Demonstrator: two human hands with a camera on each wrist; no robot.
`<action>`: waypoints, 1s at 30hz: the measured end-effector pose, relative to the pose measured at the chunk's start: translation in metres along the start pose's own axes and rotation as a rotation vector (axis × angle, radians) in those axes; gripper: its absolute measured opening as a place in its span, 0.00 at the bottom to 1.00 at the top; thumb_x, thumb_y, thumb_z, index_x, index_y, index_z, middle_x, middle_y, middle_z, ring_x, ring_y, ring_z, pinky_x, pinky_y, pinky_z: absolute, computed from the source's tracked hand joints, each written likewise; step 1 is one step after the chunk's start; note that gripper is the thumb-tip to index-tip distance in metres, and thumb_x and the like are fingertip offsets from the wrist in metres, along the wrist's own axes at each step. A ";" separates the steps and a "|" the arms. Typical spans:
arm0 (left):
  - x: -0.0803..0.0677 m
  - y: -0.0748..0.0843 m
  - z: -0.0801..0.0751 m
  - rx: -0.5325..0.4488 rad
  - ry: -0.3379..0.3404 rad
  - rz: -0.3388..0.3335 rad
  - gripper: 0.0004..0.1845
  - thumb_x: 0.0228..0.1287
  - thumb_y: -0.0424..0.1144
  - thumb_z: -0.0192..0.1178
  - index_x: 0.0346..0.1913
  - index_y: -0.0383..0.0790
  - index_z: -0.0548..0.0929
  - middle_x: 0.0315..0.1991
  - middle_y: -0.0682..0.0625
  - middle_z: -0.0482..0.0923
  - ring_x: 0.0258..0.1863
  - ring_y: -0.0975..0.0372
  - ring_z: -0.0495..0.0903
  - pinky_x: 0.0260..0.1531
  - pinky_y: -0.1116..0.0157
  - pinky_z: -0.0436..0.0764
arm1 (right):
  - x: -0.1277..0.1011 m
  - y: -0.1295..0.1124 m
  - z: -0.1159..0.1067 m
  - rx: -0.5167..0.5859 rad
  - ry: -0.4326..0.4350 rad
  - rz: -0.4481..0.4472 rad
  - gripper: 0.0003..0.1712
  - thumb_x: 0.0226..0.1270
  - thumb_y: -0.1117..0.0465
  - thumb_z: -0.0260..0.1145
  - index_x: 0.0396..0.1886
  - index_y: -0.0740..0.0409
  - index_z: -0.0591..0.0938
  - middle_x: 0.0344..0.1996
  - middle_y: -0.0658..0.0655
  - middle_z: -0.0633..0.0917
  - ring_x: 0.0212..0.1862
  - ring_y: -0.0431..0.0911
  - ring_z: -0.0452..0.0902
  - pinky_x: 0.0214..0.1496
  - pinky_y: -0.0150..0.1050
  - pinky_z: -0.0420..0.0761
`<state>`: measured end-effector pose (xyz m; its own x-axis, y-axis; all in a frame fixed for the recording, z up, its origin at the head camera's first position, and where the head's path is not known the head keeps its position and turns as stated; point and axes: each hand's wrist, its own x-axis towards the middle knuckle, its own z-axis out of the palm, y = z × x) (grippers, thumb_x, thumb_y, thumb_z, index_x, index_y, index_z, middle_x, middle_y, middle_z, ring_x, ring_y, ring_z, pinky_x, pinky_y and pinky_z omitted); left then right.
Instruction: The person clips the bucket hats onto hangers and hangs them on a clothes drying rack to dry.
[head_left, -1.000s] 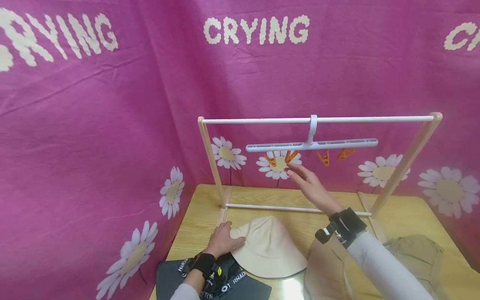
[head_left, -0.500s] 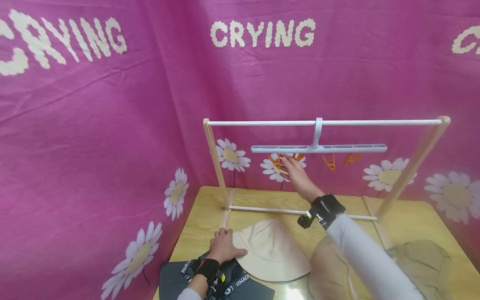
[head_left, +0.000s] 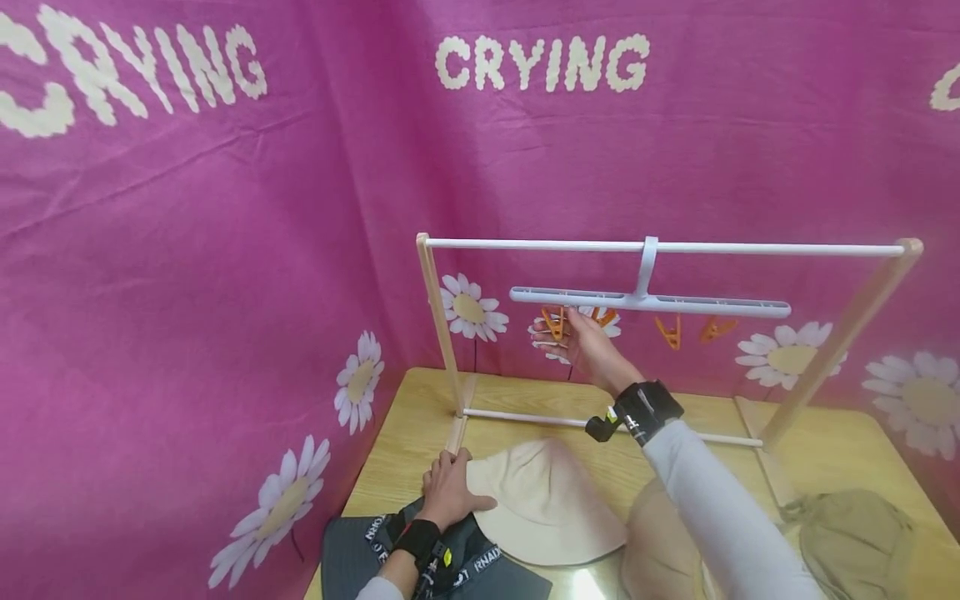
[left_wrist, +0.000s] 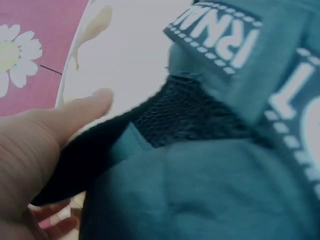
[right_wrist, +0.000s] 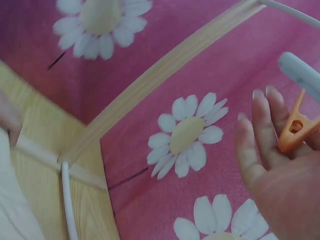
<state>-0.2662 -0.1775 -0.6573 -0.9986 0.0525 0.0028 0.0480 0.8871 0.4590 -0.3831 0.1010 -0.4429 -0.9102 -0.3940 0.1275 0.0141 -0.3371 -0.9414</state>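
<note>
In the head view my left hand (head_left: pixel 452 492) lies low over the dark grey hat (head_left: pixel 498 577) with white lettering on its band. Its fingertips are right at the end of the rack's wooden foot (head_left: pixel 457 435), and its straight thumb overlaps the brim of a cream bucket hat (head_left: pixel 540 500). Raised under the pale hanger (head_left: pixel 581 297), my right hand (head_left: pixel 596 350) is at the leftmost orange clip (head_left: pixel 555 323). In the right wrist view its extended fingers (right_wrist: pixel 261 125) spread behind the orange clip (right_wrist: pixel 296 129); its thumb is out of that view.
The hanger hangs from the white top rod (head_left: pixel 772 248) of a wooden rack. More orange clips (head_left: pixel 667 332) dangle to the right. A tan hat (head_left: pixel 658 542) and an olive hat (head_left: pixel 855 537) lie on the table (head_left: pixel 847 433) near the right arm. A pink printed cloth (head_left: pixel 360 167) stands behind.
My right hand has moved left along the hanger to the leftmost clip. The hanger has swung slightly, its right end now lower. My left hand stays by the hats.
</note>
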 end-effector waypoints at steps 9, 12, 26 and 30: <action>-0.010 0.005 -0.012 -0.461 0.030 0.007 0.49 0.53 0.39 0.81 0.76 0.39 0.65 0.68 0.31 0.73 0.66 0.38 0.74 0.62 0.39 0.75 | 0.006 -0.010 -0.005 0.165 -0.193 0.038 0.27 0.90 0.52 0.35 0.57 0.49 0.83 0.48 0.54 0.85 0.52 0.46 0.84 0.60 0.41 0.82; -0.014 0.004 -0.011 -0.592 0.033 -0.027 0.52 0.54 0.35 0.80 0.78 0.38 0.60 0.73 0.28 0.66 0.72 0.36 0.67 0.66 0.36 0.71 | 0.004 -0.010 -0.004 0.194 -0.250 0.038 0.28 0.90 0.54 0.34 0.58 0.49 0.84 0.49 0.54 0.84 0.53 0.47 0.82 0.60 0.41 0.81; -0.017 0.005 -0.004 -0.969 -0.040 -0.240 0.50 0.56 0.25 0.74 0.78 0.27 0.56 0.67 0.29 0.75 0.64 0.42 0.79 0.59 0.52 0.82 | -0.001 -0.008 0.010 0.414 -0.471 -0.033 0.32 0.90 0.58 0.29 0.67 0.60 0.80 0.53 0.56 0.81 0.53 0.46 0.80 0.66 0.44 0.75; -0.015 0.005 -0.004 -0.950 -0.040 -0.256 0.49 0.55 0.25 0.75 0.77 0.29 0.58 0.67 0.30 0.76 0.64 0.43 0.79 0.60 0.53 0.81 | 0.000 -0.007 0.008 0.414 -0.466 -0.022 0.33 0.90 0.60 0.29 0.62 0.59 0.83 0.56 0.54 0.82 0.56 0.47 0.78 0.65 0.39 0.77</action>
<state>-0.2507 -0.1755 -0.6509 -0.9741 -0.0587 -0.2185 -0.2247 0.1376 0.9647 -0.3800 0.0968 -0.4344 -0.6374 -0.6833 0.3561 0.2417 -0.6162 -0.7496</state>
